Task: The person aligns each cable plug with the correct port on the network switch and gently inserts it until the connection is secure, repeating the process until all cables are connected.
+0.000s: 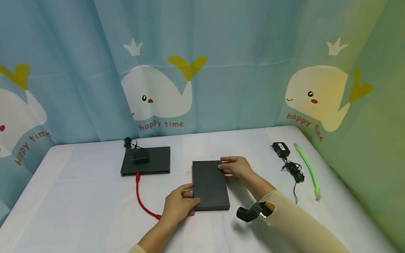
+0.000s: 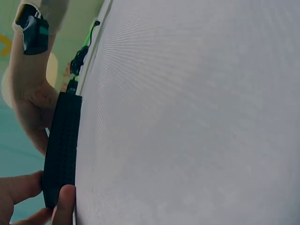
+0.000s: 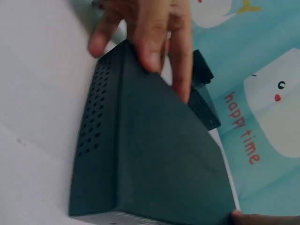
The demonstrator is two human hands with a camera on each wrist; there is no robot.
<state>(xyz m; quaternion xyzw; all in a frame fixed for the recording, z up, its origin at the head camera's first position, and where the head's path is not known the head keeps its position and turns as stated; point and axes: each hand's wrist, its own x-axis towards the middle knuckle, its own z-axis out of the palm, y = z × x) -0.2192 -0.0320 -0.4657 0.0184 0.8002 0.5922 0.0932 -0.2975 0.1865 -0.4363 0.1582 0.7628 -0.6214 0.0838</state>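
Note:
A flat black network switch (image 1: 210, 187) with rows of vent holes along one side lies in front of me, between both hands. My left hand (image 1: 178, 204) grips its near left edge, thumb on the top face and fingers at the side. In the left wrist view the left fingertips (image 2: 64, 201) pinch one end of the switch (image 2: 63, 140). My right hand (image 1: 236, 167) holds the far right edge, its fingertips on the rim. Only a fingertip of the right hand shows in the right wrist view, at the corner of the switch (image 3: 164, 154).
A second black switch (image 1: 159, 157) lies at the back left with a power adapter (image 1: 139, 156) on top. A red network cable (image 1: 140, 200) runs from it towards my left hand. On the right lie another adapter (image 1: 281, 149) with a coiled cord and a green cable (image 1: 310, 169). Curtains surround the white table (image 1: 79, 199).

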